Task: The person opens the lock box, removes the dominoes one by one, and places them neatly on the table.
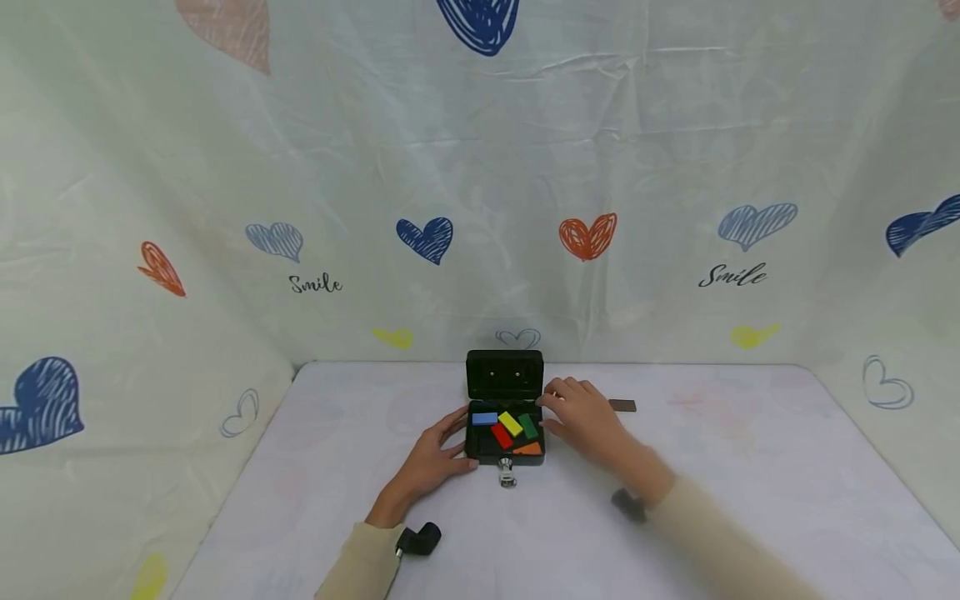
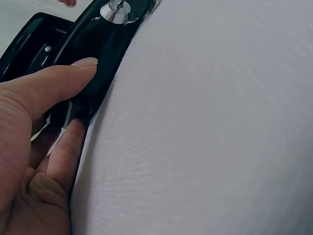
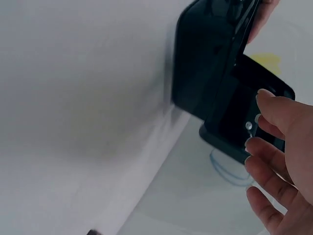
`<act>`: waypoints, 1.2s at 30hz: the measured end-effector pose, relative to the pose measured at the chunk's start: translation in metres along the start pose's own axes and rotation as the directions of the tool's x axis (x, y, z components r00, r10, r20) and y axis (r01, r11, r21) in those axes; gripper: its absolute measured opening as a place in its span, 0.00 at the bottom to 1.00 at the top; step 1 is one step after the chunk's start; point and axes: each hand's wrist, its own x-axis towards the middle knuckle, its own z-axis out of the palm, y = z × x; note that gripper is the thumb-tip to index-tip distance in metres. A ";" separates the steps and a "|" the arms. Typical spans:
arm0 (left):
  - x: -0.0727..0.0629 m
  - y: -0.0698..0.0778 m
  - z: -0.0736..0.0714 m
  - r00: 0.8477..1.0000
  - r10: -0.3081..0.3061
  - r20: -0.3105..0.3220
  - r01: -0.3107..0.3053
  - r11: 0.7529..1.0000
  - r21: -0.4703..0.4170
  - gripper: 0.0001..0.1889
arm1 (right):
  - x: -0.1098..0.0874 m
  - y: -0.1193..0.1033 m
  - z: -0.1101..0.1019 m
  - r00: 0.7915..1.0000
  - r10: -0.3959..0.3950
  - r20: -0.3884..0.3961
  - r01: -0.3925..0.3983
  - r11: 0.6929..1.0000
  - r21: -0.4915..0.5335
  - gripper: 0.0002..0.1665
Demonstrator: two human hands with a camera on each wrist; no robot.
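Low in the middle of the head view, an open black box sits on the white table, its lid raised behind. Only this view shows its contents: a blue block, a yellow block, a red block, a green block and an orange block. Just right of the lid lies a dark flat bar.

The left hand rests against the box's left side, fingers spread wide. The left wrist view adds that its thumb lies on the front face, and, at the top, shows a round silver lock.

The right hand is at the box's right edge; the right wrist view, lower right, reveals fingers loosely bent and apart, grasping nothing visible, beside a rivet inside the lid.
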 end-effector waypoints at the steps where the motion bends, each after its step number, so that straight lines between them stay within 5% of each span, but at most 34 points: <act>1: 0.000 0.000 0.000 1.000 -0.001 0.001 0.001 1.000 -0.001 0.48 | 0.001 -0.002 0.001 1.000 -0.008 -0.005 0.008 1.000 0.003 0.19; 7: 0.000 0.000 0.000 1.000 -0.005 0.006 0.005 1.000 0.004 0.48 | 0.010 -0.013 0.012 0.999 -0.045 -0.007 0.045 0.999 0.027 0.19; 18: -0.002 -0.002 -0.001 1.000 0.004 0.016 -0.004 1.000 0.002 0.47 | 0.033 -0.037 0.021 0.988 -0.014 0.153 -0.004 0.993 0.117 0.19; 36: 0.000 -0.005 -0.002 0.999 0.036 0.029 -0.035 0.999 -0.028 0.47 | 0.050 -0.047 0.039 0.988 -0.064 0.138 0.047 0.991 0.125 0.16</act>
